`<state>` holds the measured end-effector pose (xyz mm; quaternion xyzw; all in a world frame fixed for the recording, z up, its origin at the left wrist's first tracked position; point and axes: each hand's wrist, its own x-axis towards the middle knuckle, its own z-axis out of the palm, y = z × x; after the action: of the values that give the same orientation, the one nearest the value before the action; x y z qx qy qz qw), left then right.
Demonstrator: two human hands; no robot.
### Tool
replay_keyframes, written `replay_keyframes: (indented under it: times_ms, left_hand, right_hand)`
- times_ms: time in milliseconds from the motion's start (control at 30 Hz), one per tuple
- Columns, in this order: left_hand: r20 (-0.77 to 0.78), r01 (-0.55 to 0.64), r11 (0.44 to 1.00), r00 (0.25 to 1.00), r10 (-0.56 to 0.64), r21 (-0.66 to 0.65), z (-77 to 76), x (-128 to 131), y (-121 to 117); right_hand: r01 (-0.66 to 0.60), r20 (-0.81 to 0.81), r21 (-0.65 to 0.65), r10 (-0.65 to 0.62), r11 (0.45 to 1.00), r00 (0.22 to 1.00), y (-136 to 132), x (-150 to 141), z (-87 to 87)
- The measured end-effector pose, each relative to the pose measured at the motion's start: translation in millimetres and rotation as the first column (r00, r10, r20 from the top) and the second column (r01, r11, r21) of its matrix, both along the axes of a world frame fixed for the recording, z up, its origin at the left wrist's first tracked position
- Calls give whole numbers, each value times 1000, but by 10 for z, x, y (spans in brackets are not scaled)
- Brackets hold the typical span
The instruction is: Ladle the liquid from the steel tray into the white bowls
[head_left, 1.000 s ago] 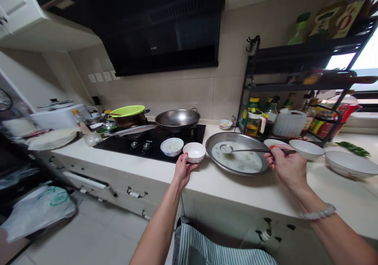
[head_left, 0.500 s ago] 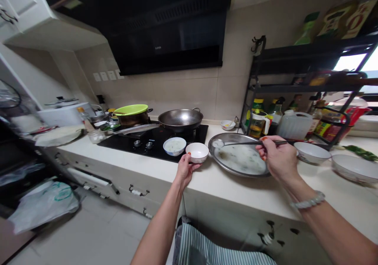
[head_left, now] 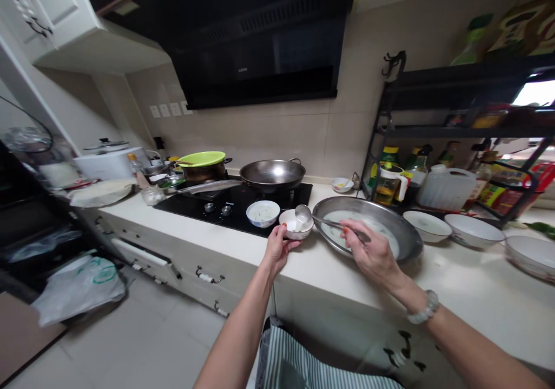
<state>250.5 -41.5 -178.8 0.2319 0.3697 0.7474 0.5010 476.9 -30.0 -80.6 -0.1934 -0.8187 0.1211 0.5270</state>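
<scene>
My left hand (head_left: 278, 245) grips the near rim of a small white bowl (head_left: 299, 233), thumb over the edge and fingers beneath. Closed round a ladle's dark handle is my right hand (head_left: 368, 249). The ladle's metal head (head_left: 303, 213) is tipped over the small bowl, with whitish liquid at its lip. Right of that bowl sits a wide steel basin (head_left: 411, 236) holding cloudy white soup with green bits. A second bowl (head_left: 262, 222) with similar soup stands on the cooktop's edge, just left of the held bowl.
On the black cooktop (head_left: 195, 208) stand a wok (head_left: 273, 172) and a pot under a green basin (head_left: 203, 159). Several white bowls, such as one at the right (head_left: 474, 230), line the counter. A black rack (head_left: 442, 132) with bottles stands behind them.
My right hand has moved left, carrying the ladle from above the steel basin to over the small bowl. My left hand keeps its hold on the bowl. The view has shifted slightly left.
</scene>
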Motion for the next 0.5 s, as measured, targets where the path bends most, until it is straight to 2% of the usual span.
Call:
replay_keyframes:
  times_ms: [67,100,167,233,300,400,500]
  left_hand:
    - [8,-3,1000,1000,3,3,-2,-4,1]
    - [11,-4,1000,1000,4,3,-4,-6,2]
    - [12,-2,1000,1000,2,1,-8,-11,4]
    - [8,2,1000,1000,-2,-3,-10,-15,5]
    - [3,4,1000,1000,-4,-6,-7,-15,4]
    - [-1,-1,1000,1000,1,-17,6,-11,-2]
    - [1,-1,1000,1000,1,-18,21,-10,-13]
  right_hand:
    - [-67,83,162,54,985,995,-16,38,-62]
    - [-100,118,199,77,975,990,-23,60,-86]
    - [-116,145,190,89,975,985,-37,104,-124]
    - [-47,84,93,40,994,996,-48,145,-149]
    - [58,-54,-75,-63,995,997,-51,185,-154]
    - [120,-303,-357,-237,926,923,-35,266,-125]
    - [125,-407,-500,-360,857,840,-8,403,-104]
